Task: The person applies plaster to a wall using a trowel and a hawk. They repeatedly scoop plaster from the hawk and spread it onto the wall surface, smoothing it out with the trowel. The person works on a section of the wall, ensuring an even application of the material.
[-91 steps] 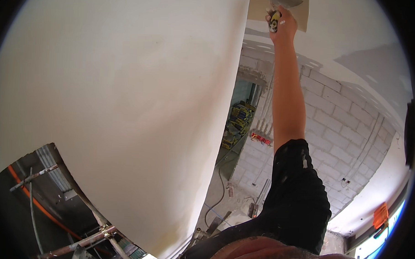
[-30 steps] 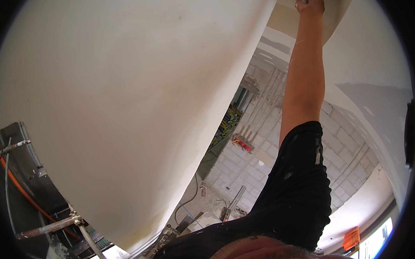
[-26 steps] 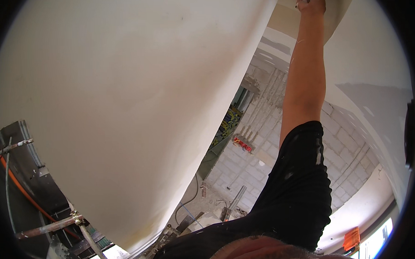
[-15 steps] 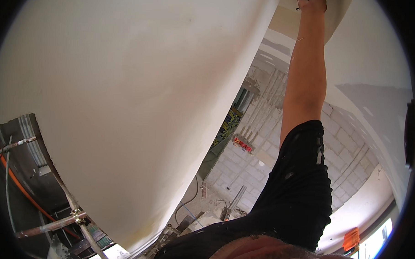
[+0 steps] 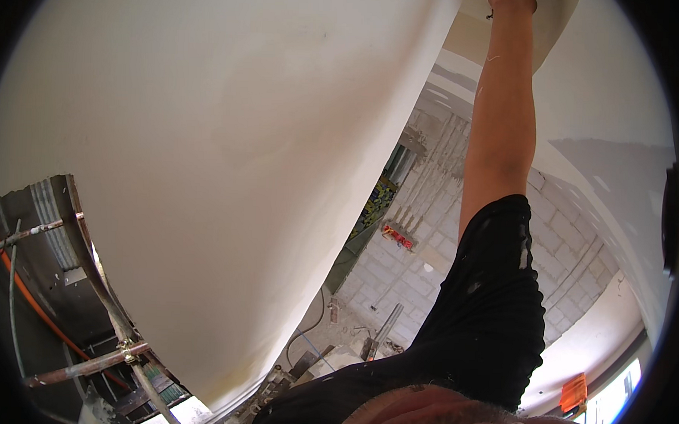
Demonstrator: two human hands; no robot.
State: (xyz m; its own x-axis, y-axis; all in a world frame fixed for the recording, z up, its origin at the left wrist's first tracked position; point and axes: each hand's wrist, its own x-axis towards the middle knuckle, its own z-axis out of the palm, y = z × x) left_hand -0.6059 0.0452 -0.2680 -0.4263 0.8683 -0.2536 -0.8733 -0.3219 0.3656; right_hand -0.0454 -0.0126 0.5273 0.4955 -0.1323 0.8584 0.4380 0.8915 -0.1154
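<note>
Right hand (image 5: pixel 511 1) has risen along the plastered ceiling (image 5: pixel 230 133) to the frame's edge — grip indiscernible, trowel seemingly hidden; stroke apparently continuing — left hand unseen.

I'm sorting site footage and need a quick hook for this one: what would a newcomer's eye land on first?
The huge smooth plastered surface filling the left and centre. Next, the bare arm in a black sleeve stretching up the right side, its hand cut off at the top edge. Behind it, a grey block wall; rusty scaffold tubes sit lower left.
</note>
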